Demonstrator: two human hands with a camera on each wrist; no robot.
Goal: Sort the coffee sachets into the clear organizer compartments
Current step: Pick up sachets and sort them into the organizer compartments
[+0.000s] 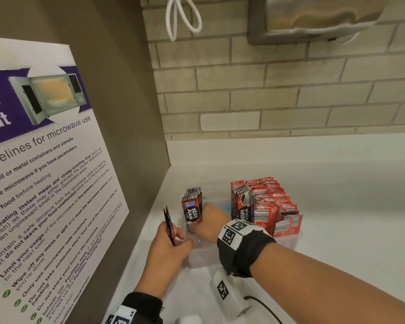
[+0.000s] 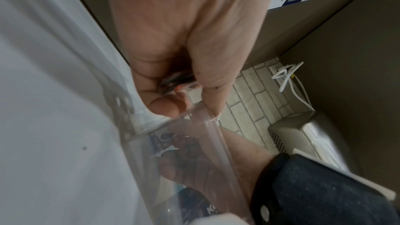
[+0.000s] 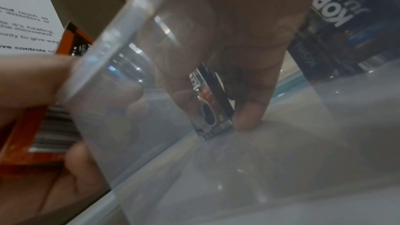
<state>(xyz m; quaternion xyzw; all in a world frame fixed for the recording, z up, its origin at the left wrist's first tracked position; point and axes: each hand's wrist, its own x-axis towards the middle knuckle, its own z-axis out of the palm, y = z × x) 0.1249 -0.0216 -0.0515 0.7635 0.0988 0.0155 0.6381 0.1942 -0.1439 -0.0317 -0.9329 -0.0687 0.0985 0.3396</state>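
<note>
The right hand [image 1: 208,222] is pinching a dark sachet [image 3: 213,107] upright, long axis vertical, inside the clear organizer [image 1: 288,240]. Just left of the organizer, the left hand [image 1: 167,251] is gripping red sachets [image 1: 170,226] edge-on, printing unreadable.

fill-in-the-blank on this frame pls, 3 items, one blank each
1. The left hand grips ____ sachets outside the organizer.
2. The right hand reaches into the organizer's ____ compartment, beside the dark sachets.
3. The poster gives guidelines for ____ use.

Missing: red; left; microwave
</note>
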